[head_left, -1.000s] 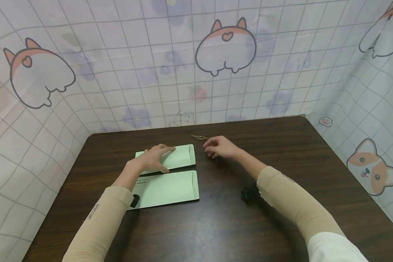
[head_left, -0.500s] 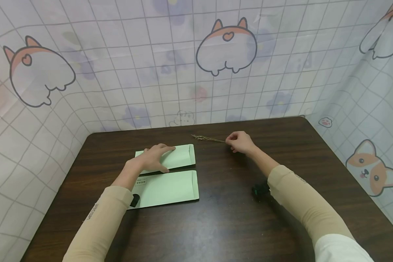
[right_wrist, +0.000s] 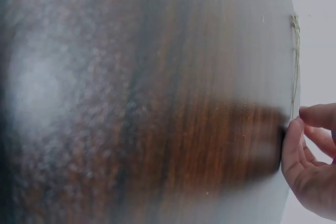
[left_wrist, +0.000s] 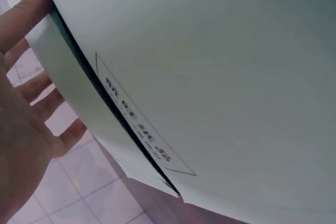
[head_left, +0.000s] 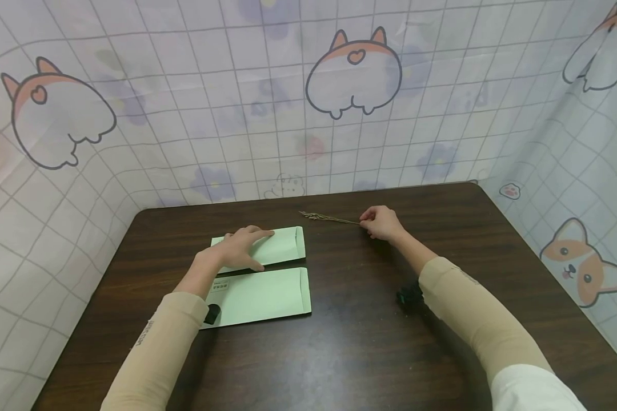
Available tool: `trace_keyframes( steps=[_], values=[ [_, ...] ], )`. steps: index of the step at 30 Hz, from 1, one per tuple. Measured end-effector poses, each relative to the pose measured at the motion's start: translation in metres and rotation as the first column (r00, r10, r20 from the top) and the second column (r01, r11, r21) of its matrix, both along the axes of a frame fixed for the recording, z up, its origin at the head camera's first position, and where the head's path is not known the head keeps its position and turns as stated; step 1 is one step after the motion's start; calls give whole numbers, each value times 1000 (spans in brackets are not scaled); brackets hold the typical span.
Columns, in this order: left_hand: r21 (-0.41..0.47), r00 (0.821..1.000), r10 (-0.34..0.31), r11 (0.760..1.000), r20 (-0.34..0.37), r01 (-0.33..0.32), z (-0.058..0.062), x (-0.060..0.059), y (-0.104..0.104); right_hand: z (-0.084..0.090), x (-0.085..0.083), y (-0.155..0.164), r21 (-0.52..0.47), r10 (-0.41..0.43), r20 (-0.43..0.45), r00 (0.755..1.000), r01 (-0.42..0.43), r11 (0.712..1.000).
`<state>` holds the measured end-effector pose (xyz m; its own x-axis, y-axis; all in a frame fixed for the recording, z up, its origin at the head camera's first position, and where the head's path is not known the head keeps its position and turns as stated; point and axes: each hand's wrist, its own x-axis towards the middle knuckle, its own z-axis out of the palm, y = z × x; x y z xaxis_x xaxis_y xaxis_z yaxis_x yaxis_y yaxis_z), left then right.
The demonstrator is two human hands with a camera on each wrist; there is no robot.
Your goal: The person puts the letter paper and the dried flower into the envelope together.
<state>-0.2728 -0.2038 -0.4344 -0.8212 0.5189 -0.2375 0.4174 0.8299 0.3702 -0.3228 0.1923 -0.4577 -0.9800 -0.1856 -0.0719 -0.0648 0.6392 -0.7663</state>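
My left hand (head_left: 236, 250) rests with spread fingers on the farther of two pale green envelopes, the far envelope (head_left: 283, 246). The near envelope (head_left: 267, 298) lies just in front, its flap edge to the right. In the left wrist view the printed near envelope (left_wrist: 236, 103) fills most of the picture, with the left hand (left_wrist: 23, 124) at its side. Toward the back of the table, my right hand (head_left: 382, 224) pinches the stem end of a thin dried grass sprig (head_left: 329, 217). Its seed head points left. The right wrist view shows thumb and fingertip meeting at the sprig's (right_wrist: 295, 66) lower end.
Both envelopes and the sprig lie on a dark brown wooden table (head_left: 339, 354). A patterned cloth (head_left: 267, 142) with a grid and cartoon corgis hangs behind and at both sides. Black wrist devices, such as the right one (head_left: 409, 295), sit under each forearm.
My right hand has moved right along the sprig, from near its seed head to its stem end, uncovering the stem. The left hand and the envelopes have stayed in place.
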Motion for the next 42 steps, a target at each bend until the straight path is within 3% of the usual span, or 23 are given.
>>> trace_keyframes(
  steps=[10, 20, 31, 42],
  values=[
    [10, 1000, 0, 1000, 9, 0, 1, 1, -1, -1, -2, -5, 121, 29, -69, 997, -20, 992],
    [10, 1000, 0, 1000, 4, 0, 0, 0, -3, 1, -2, -11, 286, 113, -145, 983, -68, 956],
    [5, 1000, 9, 1000, 5, -9, 2, 2, -2, 3, 1, -9, 281, 168, -71, 983, -142, 949],
    [-1, 1000, 8, 1000, -4, -8, 1, 2, -3, 8, 15, -5, 279, 239, -75, 968, -209, 937]
  ],
)
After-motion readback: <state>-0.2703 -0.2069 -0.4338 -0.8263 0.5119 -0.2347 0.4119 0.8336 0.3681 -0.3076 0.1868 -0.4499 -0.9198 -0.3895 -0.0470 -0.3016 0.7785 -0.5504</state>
